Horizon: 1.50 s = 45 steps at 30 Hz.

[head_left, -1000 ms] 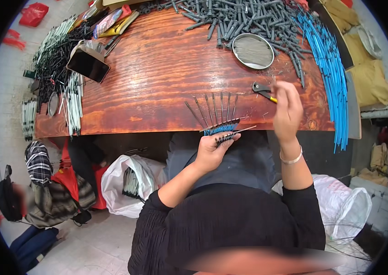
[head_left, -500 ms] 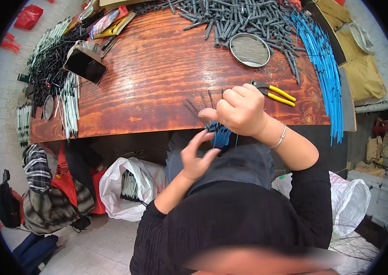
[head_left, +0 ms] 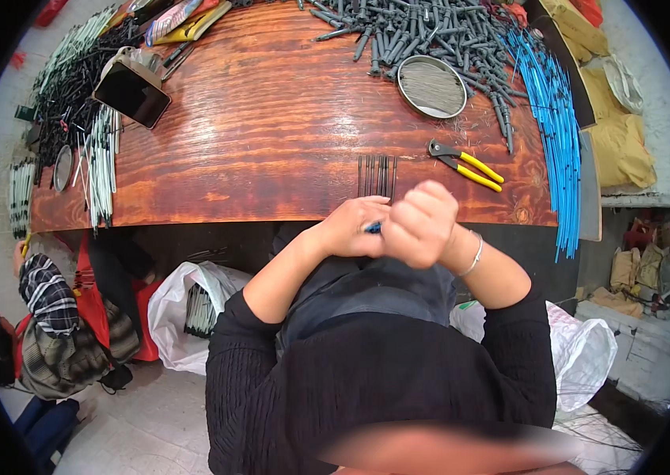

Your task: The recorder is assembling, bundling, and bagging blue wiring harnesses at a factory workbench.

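Both my hands meet just off the table's front edge, above my lap. My left hand is closed round a bundle of blue sticks, of which only a small bit shows. Past the hands, several thin dark rods point away over the tabletop, side by side; where they join the blue sticks is hidden. My right hand makes a fist against the left one, and whatever it may hold is covered by its fingers. Pliers with yellow handles lie on the table beyond my right hand.
On the wooden table stand a round dish of thin pins and a phone. Grey plastic parts heap at the back, blue sticks at the right, pale rods at the left. Another person's plaid sleeve shows at left.
My left hand has moved up and closed round the blue bundle. My right hand has come down beside it. The dark rods, fanned out before, now lie nearly parallel.
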Tool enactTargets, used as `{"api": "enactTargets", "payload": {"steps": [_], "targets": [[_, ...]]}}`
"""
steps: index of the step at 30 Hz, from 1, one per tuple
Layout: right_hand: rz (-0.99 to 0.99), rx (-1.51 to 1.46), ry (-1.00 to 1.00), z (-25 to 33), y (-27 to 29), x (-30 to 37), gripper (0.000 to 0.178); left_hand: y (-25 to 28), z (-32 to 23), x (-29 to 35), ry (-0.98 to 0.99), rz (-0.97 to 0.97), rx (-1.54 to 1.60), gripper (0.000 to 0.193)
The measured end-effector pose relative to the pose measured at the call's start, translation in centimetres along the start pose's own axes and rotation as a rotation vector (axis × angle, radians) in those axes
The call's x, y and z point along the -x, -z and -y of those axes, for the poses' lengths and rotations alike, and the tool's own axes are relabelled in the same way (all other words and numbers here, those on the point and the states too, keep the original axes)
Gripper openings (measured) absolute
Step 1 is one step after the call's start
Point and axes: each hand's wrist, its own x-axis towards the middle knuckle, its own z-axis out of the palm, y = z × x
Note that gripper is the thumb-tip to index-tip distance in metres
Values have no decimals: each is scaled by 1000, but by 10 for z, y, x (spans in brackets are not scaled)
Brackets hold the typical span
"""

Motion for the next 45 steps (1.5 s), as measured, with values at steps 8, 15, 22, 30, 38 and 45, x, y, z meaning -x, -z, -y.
{"api": "enactTargets", "payload": {"steps": [8, 15, 22, 30, 38, 45], "targets": [[-123, -193, -495, -70, 11, 22, 8, 3, -1, 1, -84, 27, -91, 28], [300, -475, -203, -65, -89, 46, 10, 10, -6, -6, -33, 101, -32, 31], [435, 127, -512, -151, -49, 40, 10, 14, -7, 0, -79, -33, -283, 46], [668, 375, -506, -199, -17, 65, 7, 13, -7, -2, -81, -29, -255, 47], [505, -99, -678, -112, 11, 55, 6, 16, -5, -4, -81, -1, -245, 48], [512, -130, -694, -70, -3, 91, 10, 17, -2, 0, -50, 32, -265, 49]]}}
